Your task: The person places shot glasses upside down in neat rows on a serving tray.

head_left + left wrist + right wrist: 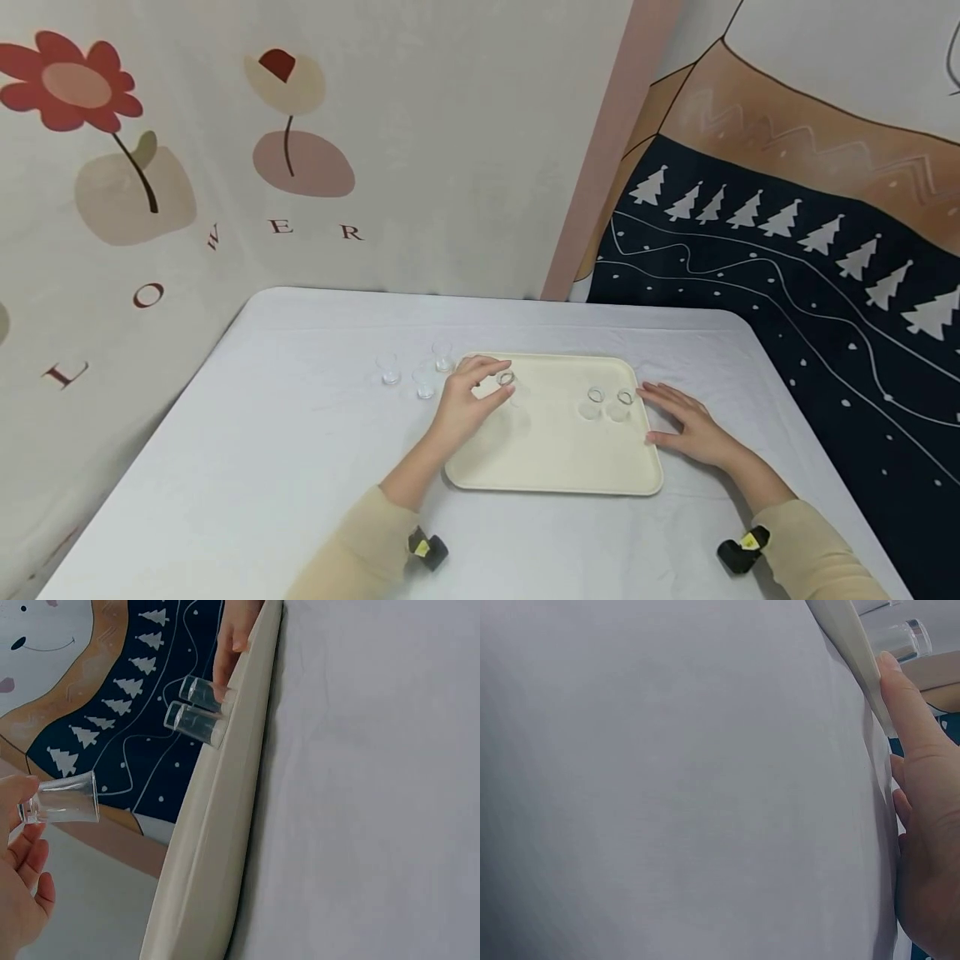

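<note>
My left hand (462, 406) pinches a small clear shot glass (64, 799) between thumb and fingers, close to its thick base. The glass is upside down, its wider mouth facing the tray, above the left part of the cream tray (555, 467). Two more glasses stand mouth-down on the tray's right side, a left one (590, 408) and a right one (618, 410). At the tray's right edge, my right hand (693, 429) rests with fingers spread and fairly straight; its thumb (904, 694) lies at the rim near one of these glasses.
Left of the tray's back corner, three clear glasses stand mouth-up on the white-covered table (247, 467): one to the left (390, 371), one in front (424, 385) and one behind (443, 360). Patterned cloths hang behind the table and along its right side.
</note>
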The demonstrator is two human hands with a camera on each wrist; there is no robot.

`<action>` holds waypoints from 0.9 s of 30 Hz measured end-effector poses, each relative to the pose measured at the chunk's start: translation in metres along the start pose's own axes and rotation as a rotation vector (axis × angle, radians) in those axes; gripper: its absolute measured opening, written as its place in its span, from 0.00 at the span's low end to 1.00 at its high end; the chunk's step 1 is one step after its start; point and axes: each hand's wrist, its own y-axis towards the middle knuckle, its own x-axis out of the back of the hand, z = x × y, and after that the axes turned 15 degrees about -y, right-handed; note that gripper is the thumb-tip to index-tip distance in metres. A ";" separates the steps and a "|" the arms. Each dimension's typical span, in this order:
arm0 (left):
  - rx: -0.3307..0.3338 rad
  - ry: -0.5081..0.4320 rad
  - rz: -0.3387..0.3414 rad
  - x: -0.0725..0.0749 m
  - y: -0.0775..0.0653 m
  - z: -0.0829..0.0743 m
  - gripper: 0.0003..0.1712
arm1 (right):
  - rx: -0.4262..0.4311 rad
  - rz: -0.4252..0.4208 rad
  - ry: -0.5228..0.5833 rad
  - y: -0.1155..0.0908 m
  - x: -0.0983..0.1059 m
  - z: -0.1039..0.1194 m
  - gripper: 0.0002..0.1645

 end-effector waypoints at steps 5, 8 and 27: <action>0.009 -0.014 -0.006 -0.015 0.005 0.001 0.20 | 0.000 0.003 -0.002 0.000 0.000 0.000 0.43; 0.014 -0.029 -0.005 -0.024 0.007 0.003 0.21 | 0.000 0.005 -0.004 0.000 0.000 0.000 0.43; 0.154 -0.056 0.022 -0.065 0.012 0.023 0.19 | -0.004 0.006 -0.013 0.001 -0.001 -0.002 0.43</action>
